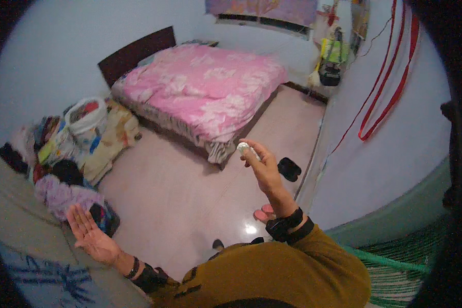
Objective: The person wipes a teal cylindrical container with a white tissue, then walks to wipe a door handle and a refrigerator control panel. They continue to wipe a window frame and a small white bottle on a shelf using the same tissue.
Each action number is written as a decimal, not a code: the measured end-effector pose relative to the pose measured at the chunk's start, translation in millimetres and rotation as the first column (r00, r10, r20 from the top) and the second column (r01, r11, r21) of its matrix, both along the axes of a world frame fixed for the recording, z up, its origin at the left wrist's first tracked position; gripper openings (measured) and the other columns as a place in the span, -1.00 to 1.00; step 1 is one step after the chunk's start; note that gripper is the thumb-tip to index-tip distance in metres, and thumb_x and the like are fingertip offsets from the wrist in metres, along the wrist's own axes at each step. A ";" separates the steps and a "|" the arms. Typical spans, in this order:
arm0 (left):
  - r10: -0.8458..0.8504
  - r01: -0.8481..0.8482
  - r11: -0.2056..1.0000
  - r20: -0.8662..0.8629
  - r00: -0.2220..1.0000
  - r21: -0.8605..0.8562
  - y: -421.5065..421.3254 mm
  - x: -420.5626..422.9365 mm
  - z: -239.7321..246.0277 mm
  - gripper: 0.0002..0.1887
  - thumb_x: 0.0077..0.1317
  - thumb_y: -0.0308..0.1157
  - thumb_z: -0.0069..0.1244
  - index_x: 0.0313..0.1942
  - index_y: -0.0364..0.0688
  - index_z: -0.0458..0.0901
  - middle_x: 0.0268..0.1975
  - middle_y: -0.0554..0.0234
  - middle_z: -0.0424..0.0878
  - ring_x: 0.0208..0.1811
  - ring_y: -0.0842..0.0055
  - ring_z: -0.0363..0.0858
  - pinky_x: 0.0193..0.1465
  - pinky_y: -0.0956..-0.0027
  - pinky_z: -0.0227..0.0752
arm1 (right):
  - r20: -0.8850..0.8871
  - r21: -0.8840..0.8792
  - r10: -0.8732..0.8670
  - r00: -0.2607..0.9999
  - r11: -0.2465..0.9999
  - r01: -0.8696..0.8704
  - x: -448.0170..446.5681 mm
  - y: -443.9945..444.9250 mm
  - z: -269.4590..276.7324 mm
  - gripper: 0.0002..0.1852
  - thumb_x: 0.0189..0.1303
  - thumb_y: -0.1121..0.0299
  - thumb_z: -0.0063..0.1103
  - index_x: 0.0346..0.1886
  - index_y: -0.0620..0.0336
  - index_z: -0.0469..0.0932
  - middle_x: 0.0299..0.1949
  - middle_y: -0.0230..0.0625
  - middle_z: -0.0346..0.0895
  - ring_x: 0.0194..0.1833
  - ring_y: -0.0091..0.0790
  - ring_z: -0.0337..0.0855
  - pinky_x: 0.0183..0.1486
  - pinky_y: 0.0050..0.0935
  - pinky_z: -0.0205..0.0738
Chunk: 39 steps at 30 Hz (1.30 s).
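Observation:
My right hand (pixel 264 169) is raised before me, its fingers closed around a small white object (pixel 243 146) with a rounded end; what it is I cannot tell. My left hand (pixel 94 238) is held out low on the left, palm up, fingers extended, with nothing in it. Beyond that hand lies a heap of clothes, with a lilac cloth (pixel 63 194) nearest to the fingers. Farther off, a bed with a pink floral blanket (pixel 211 81) stands past my right hand. Black straps are around both my wrists.
Bags and a white-rimmed container (pixel 86 115) stand by the left wall. Black footwear (pixel 289 169) and pink slippers (pixel 262 213) lie on the floor. Red straps (pixel 392 96) hang along the right wall, and a green net (pixel 396 265) is at the lower right. A broom (pixel 315 77) leans at the back.

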<state>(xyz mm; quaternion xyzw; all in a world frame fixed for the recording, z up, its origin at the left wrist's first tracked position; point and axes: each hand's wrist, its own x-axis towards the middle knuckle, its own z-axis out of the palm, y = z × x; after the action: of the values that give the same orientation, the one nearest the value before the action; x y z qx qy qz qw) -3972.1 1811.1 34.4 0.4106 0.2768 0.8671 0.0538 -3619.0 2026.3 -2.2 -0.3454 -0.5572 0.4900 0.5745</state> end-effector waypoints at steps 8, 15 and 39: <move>-0.401 0.391 0.913 -0.072 0.913 -0.121 174.9 -18.8 11.0 -0.09 0.34 0.22 -0.13 0.37 -0.44 0.11 0.35 -0.15 0.32 0.40 0.18 0.26 0.43 0.20 0.07 | 0.156 0.031 -0.167 0.973 0.986 0.165 -5.9 64.7 2.5 -0.69 0.31 0.40 0.12 0.11 0.21 0.56 -0.11 -0.35 0.50 -0.20 -0.51 0.57 -0.23 -0.55 0.50; -0.658 0.624 0.731 -0.042 0.752 -0.276 335.2 55.1 17.8 -0.08 0.29 0.25 -0.07 0.35 -0.41 0.21 0.23 -0.11 0.48 0.28 0.17 0.44 0.36 0.20 0.18 | 0.165 -0.040 -0.393 0.904 0.914 0.405 37.9 126.0 -13.2 -0.68 0.30 0.38 0.15 0.11 0.19 0.57 -0.10 -0.28 0.56 -0.20 -0.49 0.65 -0.25 -0.54 0.55; -0.919 0.858 0.376 -0.025 0.393 -0.351 709.3 284.1 19.9 -0.08 0.22 0.22 0.05 0.27 -0.46 0.28 0.06 -0.14 0.60 0.11 0.15 0.59 0.24 0.15 0.38 | 0.067 -0.097 -0.666 0.743 0.736 0.669 195.8 411.1 -31.1 -0.71 0.20 0.25 0.36 -0.07 0.17 0.66 -0.32 -0.51 0.56 -0.32 -0.63 0.48 -0.29 -0.59 0.39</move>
<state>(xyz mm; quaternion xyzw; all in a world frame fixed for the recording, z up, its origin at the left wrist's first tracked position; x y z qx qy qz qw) -3688.0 2520.4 54.3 0.5737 0.1348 0.6003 0.5407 -3423.2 2437.4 -33.4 -0.5612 -0.3750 0.2780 0.6835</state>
